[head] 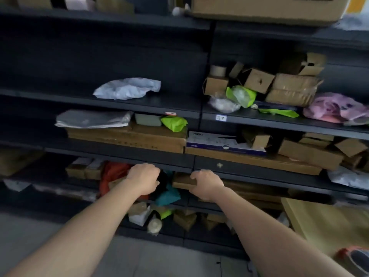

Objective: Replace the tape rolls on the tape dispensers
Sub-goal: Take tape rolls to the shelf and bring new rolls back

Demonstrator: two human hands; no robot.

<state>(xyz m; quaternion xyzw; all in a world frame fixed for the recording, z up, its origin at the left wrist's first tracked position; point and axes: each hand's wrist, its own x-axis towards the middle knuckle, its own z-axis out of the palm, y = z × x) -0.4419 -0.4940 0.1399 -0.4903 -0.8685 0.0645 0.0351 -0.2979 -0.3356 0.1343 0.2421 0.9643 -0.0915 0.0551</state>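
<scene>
Your left hand (142,179) curls into the bags under the shelf lip (249,165); cannot tell what it holds. Your right hand (206,183) grips the flat box (182,181) by its edge. No dispenser identified. A possible tape roll (218,70) sits well above. Risk: pulling the box drags the teal bag (167,195) off.

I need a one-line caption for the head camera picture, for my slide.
The left hand and right hand reach into a cluttered dark shelving unit; the right grips a flat cardboard box.
</scene>
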